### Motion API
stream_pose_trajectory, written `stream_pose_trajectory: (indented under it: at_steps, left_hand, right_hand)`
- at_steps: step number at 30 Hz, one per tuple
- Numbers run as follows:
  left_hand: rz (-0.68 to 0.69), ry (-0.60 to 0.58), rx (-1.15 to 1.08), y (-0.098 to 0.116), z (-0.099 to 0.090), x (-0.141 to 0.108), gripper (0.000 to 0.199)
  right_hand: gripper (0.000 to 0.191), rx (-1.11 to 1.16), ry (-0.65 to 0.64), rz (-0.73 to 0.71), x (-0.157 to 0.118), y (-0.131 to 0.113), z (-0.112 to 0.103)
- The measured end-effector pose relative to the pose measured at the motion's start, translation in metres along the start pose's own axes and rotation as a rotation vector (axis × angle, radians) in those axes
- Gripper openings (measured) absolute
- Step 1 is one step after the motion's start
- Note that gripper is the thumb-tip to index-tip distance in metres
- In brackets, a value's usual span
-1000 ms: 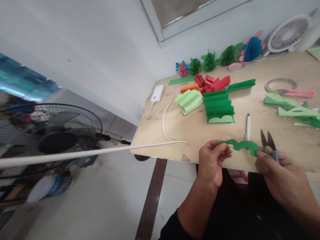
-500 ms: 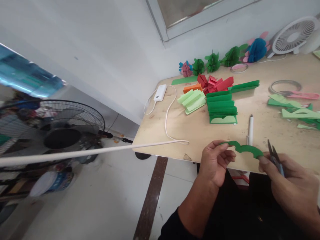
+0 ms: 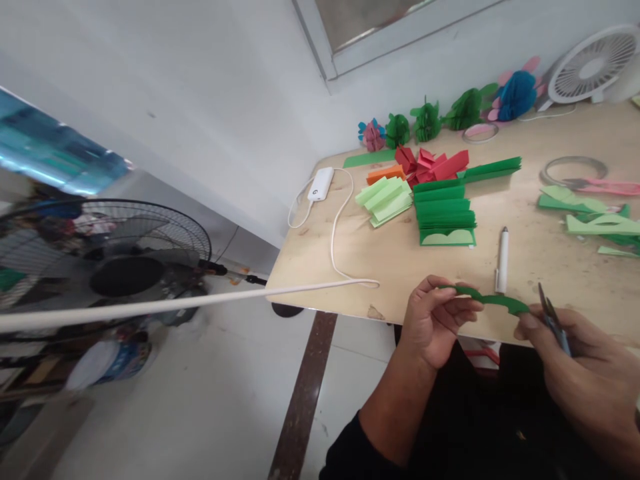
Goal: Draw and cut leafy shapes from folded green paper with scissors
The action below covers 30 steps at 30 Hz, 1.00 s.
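A curved dark green paper strip [image 3: 495,301] with a scalloped edge stretches between my two hands at the table's front edge. My left hand [image 3: 434,321] pinches its left end between thumb and fingers. My right hand [image 3: 580,360] grips scissors [image 3: 551,317] with dark blades pointing up, while its thumb and a finger also hold the strip's right end. Just beyond lies a white pen [image 3: 503,260]. Farther back are dark green folded paper [image 3: 443,207] with a pale scalloped piece on its front, and light green pleated paper [image 3: 384,200].
Red folded paper [image 3: 435,165] lies mid-table, with paper honeycomb figures [image 3: 465,110] along the wall. Green paper scraps [image 3: 600,217] and a tape ring [image 3: 573,171] lie at right, below a small white fan [image 3: 590,67]. A white power bank [image 3: 321,184] trails a cable across the left side.
The green strip has tilted, so it looks narrower and flatter. Both hands keep their hold on it, with only slight movement. The view has shifted a little.
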<state>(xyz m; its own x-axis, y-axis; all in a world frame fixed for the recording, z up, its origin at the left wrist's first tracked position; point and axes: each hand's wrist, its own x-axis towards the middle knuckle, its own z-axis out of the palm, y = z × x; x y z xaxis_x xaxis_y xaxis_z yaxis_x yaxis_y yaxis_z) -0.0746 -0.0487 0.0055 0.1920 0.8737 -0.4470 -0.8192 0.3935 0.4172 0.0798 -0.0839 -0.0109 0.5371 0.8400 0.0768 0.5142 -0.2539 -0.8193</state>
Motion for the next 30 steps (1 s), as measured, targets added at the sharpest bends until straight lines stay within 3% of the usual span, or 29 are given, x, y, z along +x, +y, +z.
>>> stream_pose_trajectory:
  at_steps: [16,20,25,30]
  left_hand:
    - [0.107,-0.14,0.117,0.003,-0.008,0.005,0.023]
    - [0.152,-0.169,0.166,0.007,-0.011,0.005,0.028]
    - [0.225,-0.223,0.219,0.015,-0.015,0.004,0.032]
    - [0.269,-0.276,0.289,0.021,-0.018,0.004,0.038]
  right_hand:
    - [0.037,-0.021,-0.066,0.039,-0.003,-0.005,-0.005]
    - [0.035,0.078,-0.107,0.084,0.001,-0.004,-0.007]
    - [0.04,0.53,-0.293,0.377,0.003,0.003,-0.001]
    - [0.051,0.688,-0.561,0.487,0.001,-0.006,0.0]
